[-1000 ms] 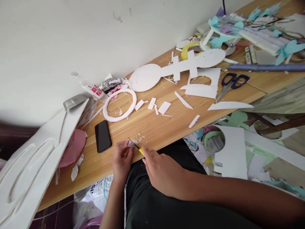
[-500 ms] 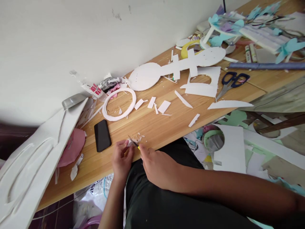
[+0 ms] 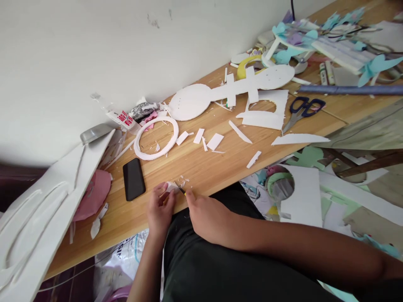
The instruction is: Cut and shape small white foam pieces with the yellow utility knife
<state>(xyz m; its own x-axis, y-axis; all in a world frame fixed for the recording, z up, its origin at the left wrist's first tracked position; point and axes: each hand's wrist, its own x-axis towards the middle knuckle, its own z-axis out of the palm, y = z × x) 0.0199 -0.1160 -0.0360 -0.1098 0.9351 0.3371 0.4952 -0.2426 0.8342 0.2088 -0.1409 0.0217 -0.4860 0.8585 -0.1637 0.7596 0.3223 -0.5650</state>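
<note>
Between the thumb and fingers of my left hand [image 3: 160, 204] is a small white foam piece [image 3: 171, 187], held at the near edge of the wooden table [image 3: 189, 167]. My right hand [image 3: 206, 214] grips a craft knife [image 3: 181, 189] with a dark blade and a bit of yellow on its handle. The blade lies at the right end of the foam piece. Small white shavings [image 3: 184, 180] are scattered just beyond the blade. Most of the knife's handle is hidden inside my right fist.
Left of my hands lies a black phone [image 3: 134, 179]. Beyond it are a white foam ring [image 3: 137, 144], cut rectangles [image 3: 215, 141] and a long foam shape with oval ends [image 3: 190, 102]. Scissors [image 3: 302, 111] rest at the right. A large white panel [image 3: 63, 201] leans at the left.
The knife blade has shifted from across the foam piece to its right end, and more of the foam shows. My right hand has moved slightly right. The view has shifted a little.
</note>
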